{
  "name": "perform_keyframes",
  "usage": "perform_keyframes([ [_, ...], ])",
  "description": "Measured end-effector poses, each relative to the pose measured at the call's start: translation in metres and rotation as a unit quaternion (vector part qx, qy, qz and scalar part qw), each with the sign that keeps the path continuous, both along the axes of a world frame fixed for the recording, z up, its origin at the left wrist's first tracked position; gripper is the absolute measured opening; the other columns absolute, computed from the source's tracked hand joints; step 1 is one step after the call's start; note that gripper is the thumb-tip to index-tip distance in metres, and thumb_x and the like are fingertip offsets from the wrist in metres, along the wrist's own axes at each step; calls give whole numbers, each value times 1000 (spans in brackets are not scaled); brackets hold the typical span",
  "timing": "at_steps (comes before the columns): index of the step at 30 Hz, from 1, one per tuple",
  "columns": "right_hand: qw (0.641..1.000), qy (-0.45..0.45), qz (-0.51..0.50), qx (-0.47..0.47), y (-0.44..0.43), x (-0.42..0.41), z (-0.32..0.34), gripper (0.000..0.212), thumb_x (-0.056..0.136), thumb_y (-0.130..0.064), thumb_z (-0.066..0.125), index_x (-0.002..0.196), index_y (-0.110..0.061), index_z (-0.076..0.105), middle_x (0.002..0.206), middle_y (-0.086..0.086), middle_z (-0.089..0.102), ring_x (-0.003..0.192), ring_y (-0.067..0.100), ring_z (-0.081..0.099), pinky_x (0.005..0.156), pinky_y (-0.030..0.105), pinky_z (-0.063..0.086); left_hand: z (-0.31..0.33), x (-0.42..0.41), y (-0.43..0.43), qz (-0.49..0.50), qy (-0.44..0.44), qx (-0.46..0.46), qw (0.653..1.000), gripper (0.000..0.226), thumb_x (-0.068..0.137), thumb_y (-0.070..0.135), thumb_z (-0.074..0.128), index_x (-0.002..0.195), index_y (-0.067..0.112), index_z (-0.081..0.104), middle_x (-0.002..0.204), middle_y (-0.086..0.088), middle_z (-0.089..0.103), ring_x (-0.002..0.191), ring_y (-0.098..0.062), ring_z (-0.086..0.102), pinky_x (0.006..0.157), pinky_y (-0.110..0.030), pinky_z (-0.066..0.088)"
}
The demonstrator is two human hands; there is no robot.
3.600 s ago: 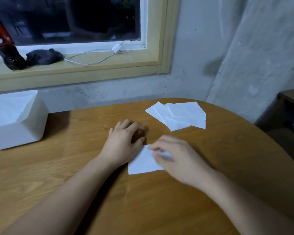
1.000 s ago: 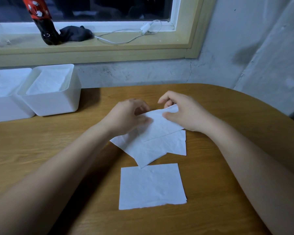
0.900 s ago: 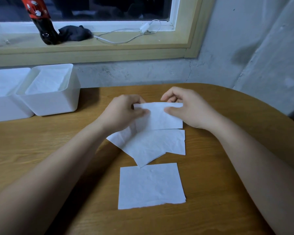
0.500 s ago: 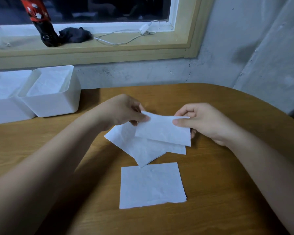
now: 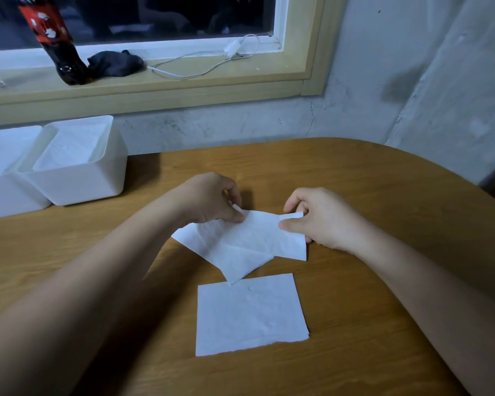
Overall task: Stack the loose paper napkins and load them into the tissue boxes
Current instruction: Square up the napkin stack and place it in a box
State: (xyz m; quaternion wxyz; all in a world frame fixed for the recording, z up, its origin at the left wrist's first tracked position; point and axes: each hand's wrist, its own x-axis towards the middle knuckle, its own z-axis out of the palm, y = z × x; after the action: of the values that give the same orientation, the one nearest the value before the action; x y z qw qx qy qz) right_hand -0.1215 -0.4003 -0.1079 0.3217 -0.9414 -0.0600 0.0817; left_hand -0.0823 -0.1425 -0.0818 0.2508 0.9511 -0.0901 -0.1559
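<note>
- A napkin (image 5: 257, 232) is pinched at its far corners by the left hand (image 5: 209, 198) and right hand (image 5: 320, 218), above overlapping napkins (image 5: 209, 247).
- 1 napkin (image 5: 249, 312) lies nearer.
- 2 boxes (image 5: 77, 167) are stood at the table's (image 5: 383, 195) far left.

You pinched one napkin (image 5: 265, 228) by its far corners, left grip (image 5: 209, 198) at one, right grip (image 5: 323, 221) at the other, low over the skewed pile of napkins (image 5: 235, 267) on the tabletop (image 5: 383, 195). Nearer you a single napkin (image 5: 249, 312) lay flat, and the pile's near corner met its far edge. At the far left stood two white tissue boxes, the right box (image 5: 77, 181) touching the left box (image 5: 6, 195), both holding napkins. On the windowsill (image 5: 183, 84) stood a dark bottle (image 5: 55, 44), with a black cloth (image 5: 115, 64) and a white cable (image 5: 206, 67).
</note>
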Motion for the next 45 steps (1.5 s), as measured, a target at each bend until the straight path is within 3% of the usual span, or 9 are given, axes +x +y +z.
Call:
perform_keyframes([
  [4,999,5,-4,-49,3,2,6,20,85,-44,81,90,-29,68,87,-7,68,75,24,71,61,39,54,4,4,-3,-21,-7,43,999,19,80,39,91,91,33,77,95,9,72,88,-15,68,71,-35,56],
  [8,998,-7,11,-63,7,0,8,16,86,-38,79,86,-29,66,99,-11,59,84,12,63,67,33,53,9,9,-7,-44,6,70,997,20,80,39,90,89,32,74,95,9,72,86,-16,66,67,-31,50],
  [13,998,-26,19,-55,9,-3,8,17,89,-28,75,93,-29,58,98,-12,61,80,14,61,57,31,48,13,7,-10,-68,-11,56,996,21,81,31,90,89,30,71,92,6,70,76,-15,62,60,-30,46],
  [18,999,-28,30,22,0,-3,16,22,92,-27,76,107,-38,63,96,-15,69,81,5,63,67,32,50,26,-4,-6,-79,-29,9,996,14,89,32,84,97,35,74,94,12,73,88,-10,67,72,-31,52],
  [23,992,-4,57,111,-12,-17,41,5,98,-32,75,93,-30,76,93,-2,76,90,23,70,86,49,56,57,-27,8,-83,-12,-59,995,2,93,34,80,91,33,80,90,12,77,91,-15,71,88,-45,57],
  [28,973,80,103,190,-10,-50,61,9,104,-20,70,103,-12,74,94,7,82,91,40,74,76,45,58,77,-57,22,-97,26,-82,992,9,94,40,79,93,31,81,92,1,76,91,-16,68,92,-38,51],
  [32,961,152,130,192,-4,-71,58,12,102,-20,72,108,-9,73,96,7,83,81,34,72,65,39,56,69,-78,36,-99,81,-99,987,20,88,48,85,95,29,83,93,-6,76,83,-11,62,87,-39,47],
  [38,966,163,118,161,6,-88,29,17,96,-23,80,104,-12,69,81,15,76,62,25,72,50,32,46,31,-103,42,-77,127,-25,989,18,84,54,86,91,39,81,90,3,78,82,-17,69,87,-41,54],
  [45,980,144,92,99,10,-93,25,22,95,-27,82,107,-18,66,66,8,74,48,14,65,49,30,45,10,-113,40,-50,79,0,996,13,88,54,83,90,42,78,85,22,73,76,2,65,73,-26,48],
])
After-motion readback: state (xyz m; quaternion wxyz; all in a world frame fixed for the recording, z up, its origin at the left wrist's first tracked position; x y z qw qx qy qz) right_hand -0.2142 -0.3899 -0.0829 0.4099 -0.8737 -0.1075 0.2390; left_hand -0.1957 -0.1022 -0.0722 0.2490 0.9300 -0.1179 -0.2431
